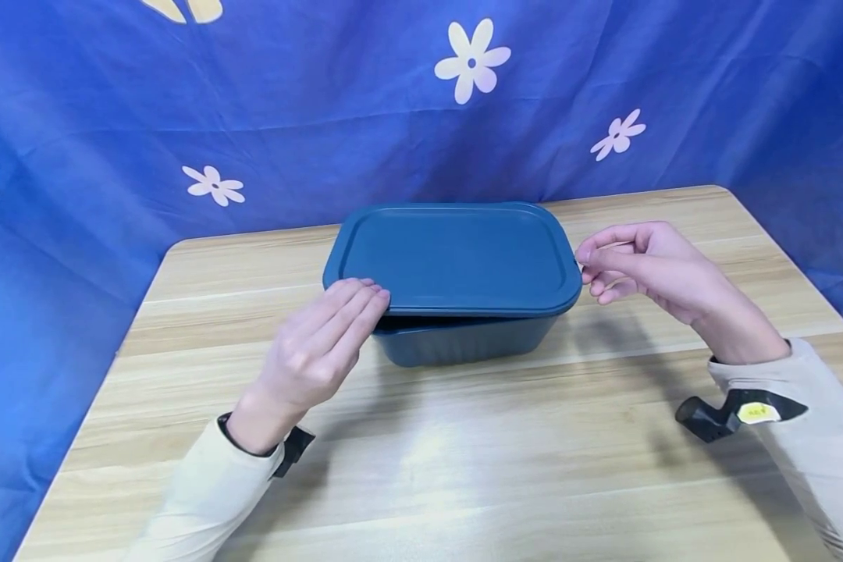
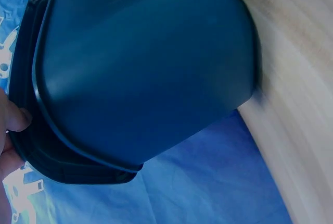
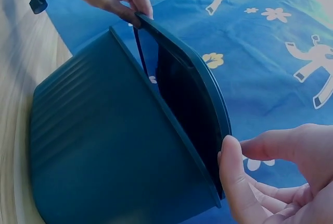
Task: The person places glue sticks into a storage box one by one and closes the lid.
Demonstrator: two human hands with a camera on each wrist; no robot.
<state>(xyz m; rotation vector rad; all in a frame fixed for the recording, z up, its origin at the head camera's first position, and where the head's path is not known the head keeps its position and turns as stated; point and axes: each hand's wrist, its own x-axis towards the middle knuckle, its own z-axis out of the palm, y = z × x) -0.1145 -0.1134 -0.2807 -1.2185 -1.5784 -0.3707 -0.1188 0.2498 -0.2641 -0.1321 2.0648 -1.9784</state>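
Note:
A dark blue rectangular lid [image 1: 457,254] lies askew over a matching plastic box [image 1: 467,343], with a dark gap between lid and rim along the near side. At the lid's near left corner my left hand [image 1: 319,351] grips the edge, fingers on top and thumb underneath, as the left wrist view shows. My right hand [image 1: 656,265] pinches the lid's right edge between thumb and forefinger; its other fingers curl loosely below. In the right wrist view the lid [image 3: 200,73] stands raised off the box rim [image 3: 166,112]. The box's inside is hidden in shadow.
The box stands toward the back of a light wood-grain table [image 1: 421,460]. Behind the table hangs a blue cloth [image 1: 365,94] with white flowers. A black wrist camera [image 1: 709,417] is strapped over the right sleeve, another on the left wrist.

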